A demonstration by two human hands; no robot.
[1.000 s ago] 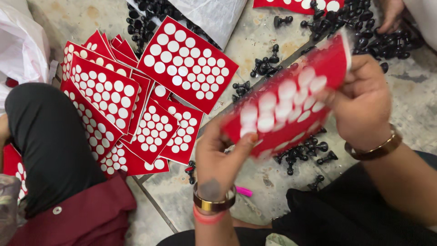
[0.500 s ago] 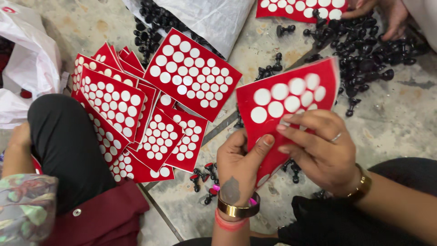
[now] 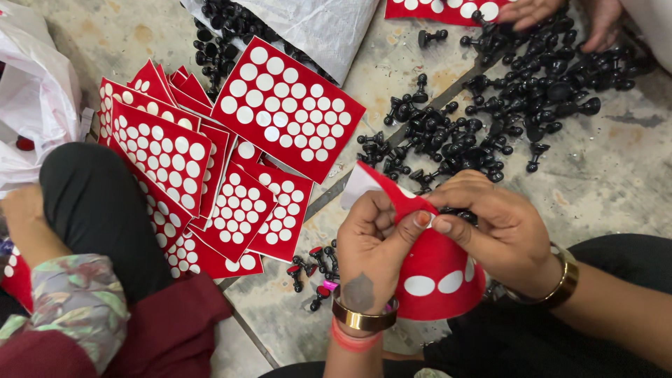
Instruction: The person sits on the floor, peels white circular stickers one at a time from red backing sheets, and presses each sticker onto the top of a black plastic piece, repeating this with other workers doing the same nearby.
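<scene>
Head view: both hands [image 3: 448, 234] pinch a bent red dotted sheet [image 3: 437, 276].

Fanned out left of the heap of black studs [image 3: 490, 119], a pile of red sheets dotted with white round stickers [image 3: 210, 175], the topmost sheet [image 3: 288, 108] tilted and nearest the heap. Above and left of the heap, a white woven sack [image 3: 315, 28] with more black pieces spilling at its mouth; just above the heap, another red dotted sheet [image 3: 448, 8] under another person's hand [image 3: 535, 10]. Far left of the heap, a crumpled white plastic bag [image 3: 31, 105] and a black-clothed knee [image 3: 98, 210]; below the heap, a few red-tipped studs [image 3: 311, 269] on the stone floor [image 3: 609, 175]
</scene>
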